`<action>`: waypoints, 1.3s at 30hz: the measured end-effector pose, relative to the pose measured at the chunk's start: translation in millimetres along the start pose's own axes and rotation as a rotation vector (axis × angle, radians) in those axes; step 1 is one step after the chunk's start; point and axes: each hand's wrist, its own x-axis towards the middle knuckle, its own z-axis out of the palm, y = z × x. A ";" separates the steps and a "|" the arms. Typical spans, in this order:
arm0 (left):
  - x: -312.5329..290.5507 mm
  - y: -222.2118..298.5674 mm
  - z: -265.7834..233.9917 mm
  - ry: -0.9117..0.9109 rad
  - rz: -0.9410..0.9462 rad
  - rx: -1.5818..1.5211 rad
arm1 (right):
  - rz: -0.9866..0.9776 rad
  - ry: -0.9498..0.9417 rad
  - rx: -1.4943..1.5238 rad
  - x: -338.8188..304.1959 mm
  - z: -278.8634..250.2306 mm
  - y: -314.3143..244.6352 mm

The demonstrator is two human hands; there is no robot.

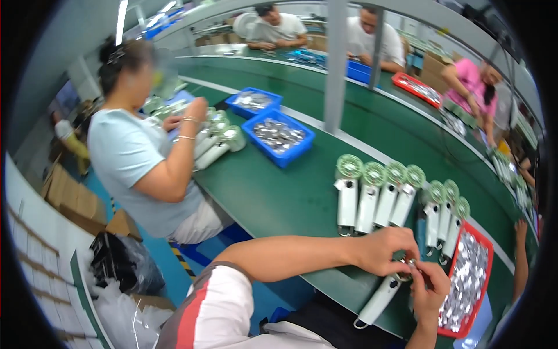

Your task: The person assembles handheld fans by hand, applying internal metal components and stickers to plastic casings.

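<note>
Hands converge in the head view at the upper end of a white fan handle (379, 300), which slants down and away from the fingers toward the near edge of a green worktable (314, 209). The left hand (386, 251) arches over that upper end, fingers bent; the right hand (431, 286) meets it from the other side, thumb and forefinger drawn close together. Shiny metal shows between the fingertips, though whether either hand is clamped on it cannot be told. A red tray (489, 264) of silvery pieces sits just beside the right hand; green-headed fans (372, 195) line the table beyond.
</note>
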 end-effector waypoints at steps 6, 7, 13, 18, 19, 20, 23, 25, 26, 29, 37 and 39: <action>-1.4 -8.0 9.0 0.031 0.023 -0.039 | -0.032 -0.068 0.001 -4.6 -3.7 13.5; -2.4 -10.2 11.0 0.037 0.032 -0.028 | 0.010 -0.075 -0.007 -6.6 -8.4 18.6; -2.4 -8.3 17.9 -0.032 0.022 -0.052 | 0.012 -0.060 -0.074 -21.9 -23.6 14.9; -1.3 -1.3 7.8 0.019 0.068 0.054 | -0.033 -0.112 -0.148 -6.9 -15.6 -13.8; -6.8 -3.1 2.2 0.036 0.083 0.097 | -0.078 -0.126 -0.161 -0.3 -10.5 -12.2; -5.6 0.0 -5.6 0.033 0.054 0.070 | -0.113 -0.140 -0.163 6.9 -5.9 -9.1; 3.8 5.0 -23.0 -0.048 0.082 0.170 | 0.018 -0.093 0.006 16.6 2.3 -13.5; 9.0 4.0 -20.8 -0.054 0.076 0.177 | 0.022 -0.107 0.047 13.1 -1.6 -9.1; 10.4 3.1 -17.0 -0.057 0.066 0.166 | 0.038 -0.111 0.053 11.6 -4.3 -9.4; 16.6 3.0 -10.5 -0.083 0.078 0.138 | 0.036 -0.091 0.028 5.7 -11.1 -10.8; 2.2 13.8 -9.9 -0.085 0.028 0.199 | -0.109 -0.075 0.087 -1.4 -0.1 -2.1; 2.6 17.3 -9.7 -0.081 0.034 0.183 | -0.135 -0.077 0.125 -0.4 3.8 -0.8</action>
